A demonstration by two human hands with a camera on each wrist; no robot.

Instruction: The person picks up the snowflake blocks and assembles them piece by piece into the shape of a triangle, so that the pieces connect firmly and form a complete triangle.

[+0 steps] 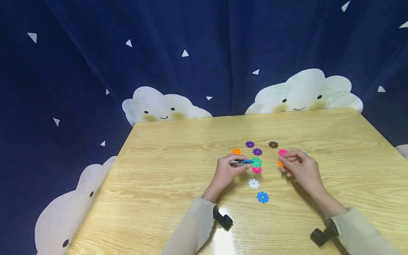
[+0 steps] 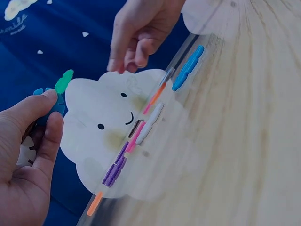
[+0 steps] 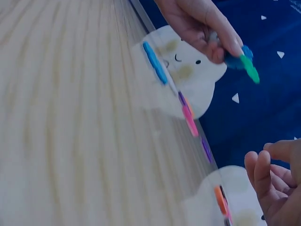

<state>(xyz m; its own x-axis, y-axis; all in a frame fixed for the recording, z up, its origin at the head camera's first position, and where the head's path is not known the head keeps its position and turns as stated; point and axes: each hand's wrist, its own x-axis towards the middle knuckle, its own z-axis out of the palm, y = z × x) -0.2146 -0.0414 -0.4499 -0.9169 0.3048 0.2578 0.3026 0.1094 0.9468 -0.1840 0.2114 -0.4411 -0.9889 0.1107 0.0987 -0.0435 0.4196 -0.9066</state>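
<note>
My left hand holds a small chain of joined notched plastic discs above the table. A green snowflake disc sticks out at its right end, fitted to a blue snowflake disc by the thumb. White and dark discs beyond the blue one are partly hidden by the fingers. My right hand hovers to the right with loosely bent fingers, and nothing shows between them. Below its fingertips lie a pink disc and a partly covered orange disc.
On the wooden table lie more loose discs: two purple, a brown, an orange, a pink, a white and a blue one. A dark blue curtain with clouds hangs behind.
</note>
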